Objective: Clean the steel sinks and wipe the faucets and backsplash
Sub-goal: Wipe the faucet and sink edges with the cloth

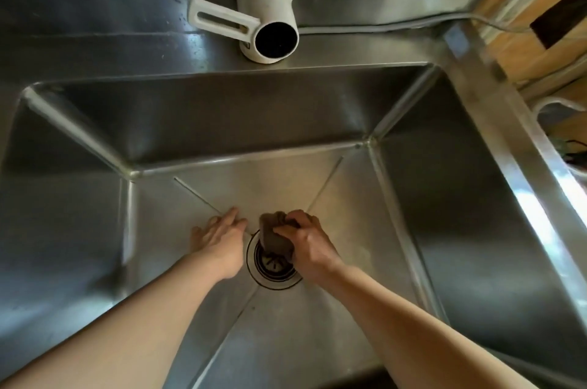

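R hand [309, 245] w/ cloth [274, 237] over drain [273, 268]

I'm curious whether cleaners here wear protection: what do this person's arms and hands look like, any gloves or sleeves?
No gloves and no sleeves show. The left hand and right hand are bare, and both forearms are bare up to the edge of the picture. No watch, ring or bracelet can be seen on either.
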`<state>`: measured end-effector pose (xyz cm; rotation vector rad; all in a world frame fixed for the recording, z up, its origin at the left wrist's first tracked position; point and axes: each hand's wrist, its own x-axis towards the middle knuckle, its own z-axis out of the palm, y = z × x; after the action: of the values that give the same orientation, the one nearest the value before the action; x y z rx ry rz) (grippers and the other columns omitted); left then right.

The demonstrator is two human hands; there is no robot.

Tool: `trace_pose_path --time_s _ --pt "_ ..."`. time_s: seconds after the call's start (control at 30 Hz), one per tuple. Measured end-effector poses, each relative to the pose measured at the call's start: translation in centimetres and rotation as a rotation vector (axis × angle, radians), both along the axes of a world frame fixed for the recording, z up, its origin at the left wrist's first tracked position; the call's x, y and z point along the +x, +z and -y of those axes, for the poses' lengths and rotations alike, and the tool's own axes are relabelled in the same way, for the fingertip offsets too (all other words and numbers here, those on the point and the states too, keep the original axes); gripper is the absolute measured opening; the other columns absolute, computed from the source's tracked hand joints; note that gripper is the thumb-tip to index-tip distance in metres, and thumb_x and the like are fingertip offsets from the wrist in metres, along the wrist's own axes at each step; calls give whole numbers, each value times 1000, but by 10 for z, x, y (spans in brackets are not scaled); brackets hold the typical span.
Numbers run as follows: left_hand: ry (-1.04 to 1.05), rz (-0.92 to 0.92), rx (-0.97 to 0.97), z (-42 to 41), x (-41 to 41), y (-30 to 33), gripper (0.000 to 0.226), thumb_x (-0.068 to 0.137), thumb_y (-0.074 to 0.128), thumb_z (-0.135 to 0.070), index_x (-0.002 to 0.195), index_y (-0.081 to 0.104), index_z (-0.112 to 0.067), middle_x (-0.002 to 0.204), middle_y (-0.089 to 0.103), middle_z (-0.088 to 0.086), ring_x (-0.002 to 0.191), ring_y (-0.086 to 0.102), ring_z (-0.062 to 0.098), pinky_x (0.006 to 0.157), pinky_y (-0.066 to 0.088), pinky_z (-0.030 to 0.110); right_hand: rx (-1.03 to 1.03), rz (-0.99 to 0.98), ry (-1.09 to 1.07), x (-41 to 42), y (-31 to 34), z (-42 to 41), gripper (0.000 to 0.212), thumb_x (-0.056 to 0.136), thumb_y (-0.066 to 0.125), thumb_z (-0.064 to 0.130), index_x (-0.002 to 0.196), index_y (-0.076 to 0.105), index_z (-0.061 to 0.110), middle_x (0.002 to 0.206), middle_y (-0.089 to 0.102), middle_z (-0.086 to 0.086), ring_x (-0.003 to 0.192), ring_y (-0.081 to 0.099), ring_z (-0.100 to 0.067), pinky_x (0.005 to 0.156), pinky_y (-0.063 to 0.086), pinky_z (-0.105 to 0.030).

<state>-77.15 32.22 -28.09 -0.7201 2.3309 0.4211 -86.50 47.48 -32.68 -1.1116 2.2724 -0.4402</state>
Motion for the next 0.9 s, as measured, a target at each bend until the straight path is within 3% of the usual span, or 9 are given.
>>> trace_pose_path --time_s 0.13,0.27,0.33,0.43,0.57,0.67,0.73,0.8,0.9 --pt "-26 -8 -23 -17 6 5 67 86 47 -7 144 28 -32 158 6 -7 139 25 23 111 22 44 -96 -31 -410 -21 25 -30 34 89 58 21 121 57 32 127 48 -3 113 50 -29 92 47 -32" --pt "-71 27 -61 -24 9 5 68 84 49 -8 144 27 -30 157 9 -7 135 29 22 107 27 42 434 -150 -626 -52 37 -78 54 94 51 27 144 32 24 150 21 -13 128 37 -39 103 40 -41" --pt "-87 28 -65 -23 10 3 70 83 49 -6 145 26 -30 155 12 -9 134 30 20 106 29 41 548 -122 -623 -42 36 -76 54 97 45 25 147 23 23 152 9 -17 132 26 -43 103 38 -47" --pt "-83 26 -52 -22 11 0 73 83 48 -4 146 24 -30 158 5 -10 136 26 20 107 28 39 455 -102 -596 -18 33 -51 43 99 37 23 142 28 24 150 9 -14 135 16 -39 97 43 -50" --pt "-85 22 -51 -23 11 -1 72 82 46 -5 146 24 -29 158 5 -9 137 25 21 107 30 39 324 -26 -449 18 37 -15 35 100 35 22 134 38 25 145 18 -8 133 27 -33 91 46 -46" --pt "-93 20 -61 -23 11 -3 70 82 46 -6 145 25 -28 156 8 -9 136 26 21 104 31 38 274 -5 -342 35 33 -1 37 93 48 18 129 43 24 139 23 -8 127 26 -36 85 50 -45" --pt "-93 11 -64 -21 12 -4 69 82 46 -6 144 27 -30 155 11 -10 135 28 21 104 32 38 268 53 -296 34 42 -1 43 87 61 20 128 48 20 134 29 -10 121 38 -38 88 50 -40" --pt "-94 6 -55 -18 15 -7 71 82 45 -6 145 26 -32 155 11 -10 135 28 22 105 32 39 242 85 -400 32 55 -9 46 84 67 25 127 51 21 128 36 -11 109 51 -38 86 51 -37" --pt "-78 20 -62 -20 22 -2 68 84 47 -8 144 26 -31 153 16 -7 134 32 23 106 31 41 309 55 -668 18 71 -39 36 91 56 33 124 52 19 125 37 -11 106 54 -36 88 47 -35"
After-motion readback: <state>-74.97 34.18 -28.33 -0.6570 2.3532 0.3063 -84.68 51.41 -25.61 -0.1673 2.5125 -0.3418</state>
